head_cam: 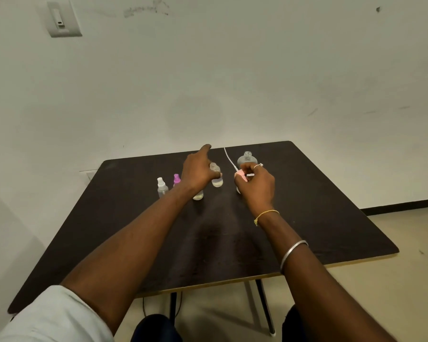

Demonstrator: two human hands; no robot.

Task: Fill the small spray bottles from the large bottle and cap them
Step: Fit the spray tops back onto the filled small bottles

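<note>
left hand [199,172] clamped on uncapped small bottle [216,175] beside large bottle [247,159]; right hand [256,180] pinching pink spray cap [241,175]. two bottles [162,187] left of it capped; others apparently filled, capping left.

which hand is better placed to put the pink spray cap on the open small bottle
Right. The right hand already holds the pink spray cap with its dip tube, right beside the uncapped small bottle. The left hand has a grip on that bottle, steadying it.

I could read no text, label, brand or number on the bottles [217,178] or anywhere around them.
</note>
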